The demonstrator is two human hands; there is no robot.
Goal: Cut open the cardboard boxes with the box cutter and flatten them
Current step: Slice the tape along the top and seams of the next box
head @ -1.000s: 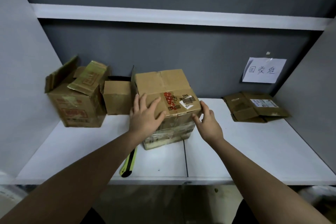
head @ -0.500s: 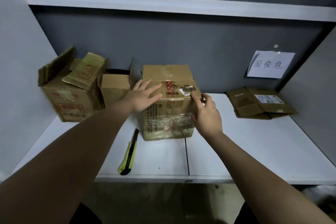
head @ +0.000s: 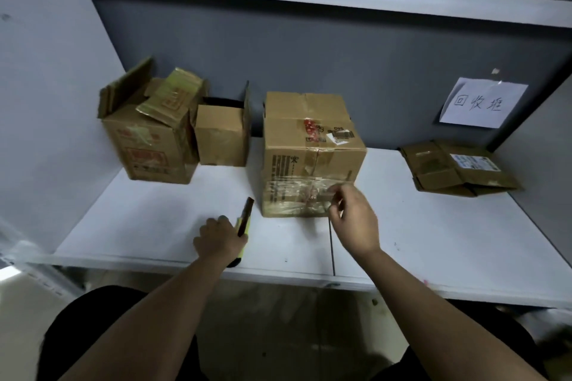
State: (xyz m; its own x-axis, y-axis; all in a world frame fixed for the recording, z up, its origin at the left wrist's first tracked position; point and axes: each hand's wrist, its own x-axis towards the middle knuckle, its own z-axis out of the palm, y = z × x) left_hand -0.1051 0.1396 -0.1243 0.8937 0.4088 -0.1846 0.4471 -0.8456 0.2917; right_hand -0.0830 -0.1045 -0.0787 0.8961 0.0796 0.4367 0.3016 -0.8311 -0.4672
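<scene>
Left grip [head: 220, 237] on box cutter [head: 244, 219], yellow-black

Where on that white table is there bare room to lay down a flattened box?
Widest bare patch: the table between the taped box and the flattened cardboard, right of the right hand. A smaller one lies front-left, before the two open boxes. Crowded: back-left, and around the left hand at the box cutter.

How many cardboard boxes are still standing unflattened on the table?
3: a large open-flapped box at far left, a small open box beside it, and a taped shut box at centre. A flattened box lies at right.
</scene>
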